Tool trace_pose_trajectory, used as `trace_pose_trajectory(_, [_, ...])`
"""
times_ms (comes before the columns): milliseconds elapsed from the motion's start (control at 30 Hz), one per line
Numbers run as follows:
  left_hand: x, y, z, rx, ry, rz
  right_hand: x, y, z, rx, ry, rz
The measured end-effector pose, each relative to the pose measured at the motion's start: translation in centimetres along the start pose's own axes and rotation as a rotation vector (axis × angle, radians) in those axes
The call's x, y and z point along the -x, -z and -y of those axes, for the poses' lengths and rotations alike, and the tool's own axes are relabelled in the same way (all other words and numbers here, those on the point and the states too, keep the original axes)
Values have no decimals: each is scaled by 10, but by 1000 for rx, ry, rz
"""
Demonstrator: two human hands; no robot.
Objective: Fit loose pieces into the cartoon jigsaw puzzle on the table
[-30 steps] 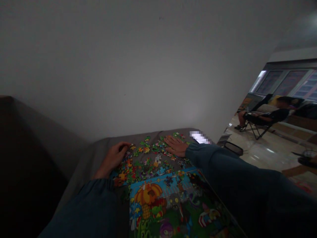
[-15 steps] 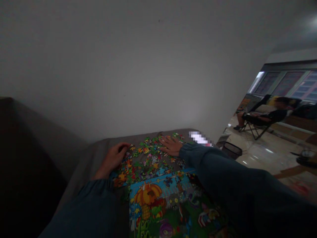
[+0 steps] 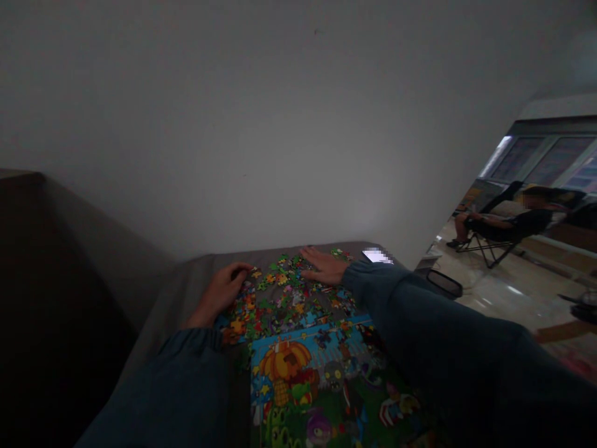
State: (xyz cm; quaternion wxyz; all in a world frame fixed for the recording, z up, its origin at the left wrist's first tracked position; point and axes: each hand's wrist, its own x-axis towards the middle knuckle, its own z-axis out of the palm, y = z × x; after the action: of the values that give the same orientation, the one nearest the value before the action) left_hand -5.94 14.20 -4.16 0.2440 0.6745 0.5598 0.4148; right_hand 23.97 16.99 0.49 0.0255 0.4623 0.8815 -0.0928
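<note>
My right hand [image 3: 325,267] lies palm down with fingers stretched out over loose jigsaw pieces [image 3: 298,297] near the far edge of the cloth-covered surface. To the left, my left hand [image 3: 222,291] rests with its fingers curled and the thumb close to the index fingertip. A small pale jigsaw piece [image 3: 256,272] is right beside those fingertips; whether they pinch anything is too dark to tell. Closer to me lies a puzzle picture [image 3: 284,364] with a pumpkin, a zombie and green plants. Some loose pieces sit along its upper edge.
A grey cloth [image 3: 186,274] covers the surface, which meets a plain wall [image 3: 280,124]. A lit phone [image 3: 377,256] lies at the far right corner. A dark cabinet [image 3: 41,261] stands left. Away on the right, a person [image 3: 513,218] sits in a folding chair [image 3: 489,249].
My right hand has slid a little away from me and leftward over the pieces. My left hand has stayed nearly in place. The whole view has shifted slightly.
</note>
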Motion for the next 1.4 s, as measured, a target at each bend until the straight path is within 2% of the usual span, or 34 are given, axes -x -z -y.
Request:
trace_pose_trajectory(133, [1, 0, -1, 26, 2, -9, -14, -17, 22, 10, 60, -4])
trace_pose_trajectory(233, [3, 1, -5, 60, 12, -15, -14, -24, 19, 23, 21, -9])
trace_pose_trajectory(400, [4, 1, -8, 142, 39, -24, 1, -17, 5, 50, -14, 32])
trace_pose_trajectory(567, [2, 2, -9, 296, 56, -96, -2, -2, 19, 50, 33, -4])
trace_pose_trajectory(667, [1, 5, -7, 412, 87, -187, -18, 4, 41, 44, 85, -40])
trace_pose_trajectory(767, [0, 11, -3, 556, 140, -281, -32, 2, 75, 33, 172, -38])
trace_pose_trajectory(933, [2, 25, -1, 768, 197, -404, -40, -23, 141, 4, 295, -40])
trace_pose_trajectory(1033, [4, 30, -2, 853, 212, -428, -46, -38, 163, -4, 300, -37])
trace_pose_trajectory(1133, [5, 31, -4, 915, 217, -436, -60, -43, 161, -2, 230, -53])
trace_pose_trajectory(1267, [4, 28, -3, 967, 220, -441, -83, -39, 140, 4, 142, -59])
trace_pose_trajectory(1400, [2, 26, -3, 984, 213, -432, -91, -40, 129, 9, 69, -71])
